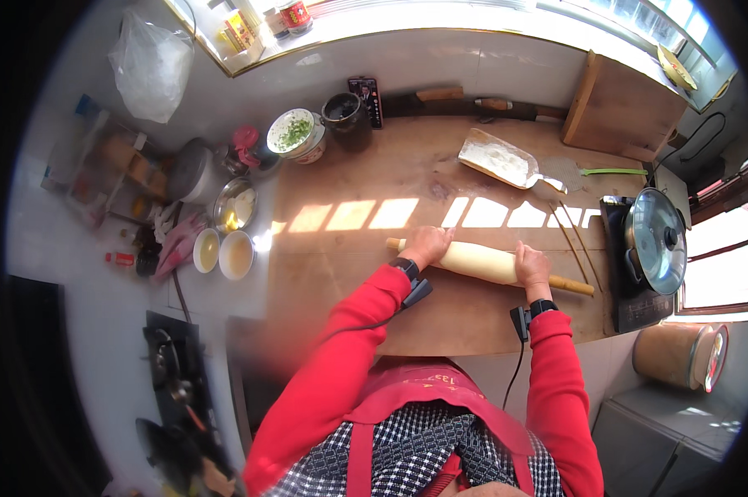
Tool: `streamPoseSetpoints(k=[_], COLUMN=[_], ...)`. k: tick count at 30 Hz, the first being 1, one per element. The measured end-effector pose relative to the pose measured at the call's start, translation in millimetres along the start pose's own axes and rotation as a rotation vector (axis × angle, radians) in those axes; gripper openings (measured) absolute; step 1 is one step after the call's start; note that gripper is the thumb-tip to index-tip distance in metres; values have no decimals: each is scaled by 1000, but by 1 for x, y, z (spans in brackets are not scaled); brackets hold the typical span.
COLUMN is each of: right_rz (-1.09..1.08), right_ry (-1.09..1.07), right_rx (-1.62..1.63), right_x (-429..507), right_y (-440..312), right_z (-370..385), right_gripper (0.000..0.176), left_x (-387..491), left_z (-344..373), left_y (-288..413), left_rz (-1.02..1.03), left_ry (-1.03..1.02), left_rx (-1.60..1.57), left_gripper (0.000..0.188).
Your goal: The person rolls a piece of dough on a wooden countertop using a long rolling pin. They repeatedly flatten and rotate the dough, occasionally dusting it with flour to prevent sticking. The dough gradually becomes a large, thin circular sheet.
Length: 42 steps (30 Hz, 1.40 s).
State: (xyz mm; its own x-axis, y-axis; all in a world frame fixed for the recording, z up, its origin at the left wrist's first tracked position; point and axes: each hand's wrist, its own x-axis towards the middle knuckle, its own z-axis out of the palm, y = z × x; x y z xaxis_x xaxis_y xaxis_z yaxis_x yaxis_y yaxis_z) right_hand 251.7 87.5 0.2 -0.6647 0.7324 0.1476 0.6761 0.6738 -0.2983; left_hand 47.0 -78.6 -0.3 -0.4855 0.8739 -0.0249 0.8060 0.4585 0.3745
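A long wooden rolling pin (571,285) lies at a slight slant on the wooden work board (374,298), with a pale sheet of dough (478,261) wrapped around its middle. My left hand (428,244) grips the wrapped pin toward its left end, where a short stub of bare wood sticks out. Around the right part of the roll, my right hand (533,266) is closed, and a longer bare end of the pin extends past it. The fingers' undersides are hidden from above.
A flour scoop (498,158) and a green-handled strainer (613,171) lie at the back. Chopsticks (576,242) rest beside a lidded pan (658,242) on an induction cooker. Left are a bowl of chopped greens (292,132), a dark jar (347,121) and small bowls (236,255).
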Motion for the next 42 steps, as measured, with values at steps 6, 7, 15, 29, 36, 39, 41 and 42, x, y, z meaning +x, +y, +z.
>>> streamPoseSetpoints(k=[6, 7, 15, 29, 36, 39, 41, 42], right_rz=[-53, -131, -397, -277, -324, -307, -299, -276], right_ry=[-240, -252, 232, 273, 152, 132, 188, 154], right_rx=[128, 143, 115, 73, 69, 78, 42, 29], right_x=[-151, -159, -109, -16, -62, -19, 12, 25], right_y=[-23, -26, -40, -35, -40, -28, -26, -26], right_z=[-27, -31, -32, 4, 22, 33, 34, 32], right_gripper=[31, 29, 27, 32, 42, 38, 38, 39], left_x=[-144, -152, -108, -15, -46, -2, 29, 41], left_z=[1, -3, 0, 23, 54, 61, 55, 49], left_y=[10, 10, 53, 71, 76, 68, 71, 75], left_rz=[7, 30, 227, 186, 307, 305, 318, 283], left_ry=[-113, -161, 452, 328, 319, 283, 334, 281], left_rx=[-57, -58, 73, 256, 91, 87, 97, 107], left_gripper=[39, 39, 29, 47, 49, 41, 39, 37])
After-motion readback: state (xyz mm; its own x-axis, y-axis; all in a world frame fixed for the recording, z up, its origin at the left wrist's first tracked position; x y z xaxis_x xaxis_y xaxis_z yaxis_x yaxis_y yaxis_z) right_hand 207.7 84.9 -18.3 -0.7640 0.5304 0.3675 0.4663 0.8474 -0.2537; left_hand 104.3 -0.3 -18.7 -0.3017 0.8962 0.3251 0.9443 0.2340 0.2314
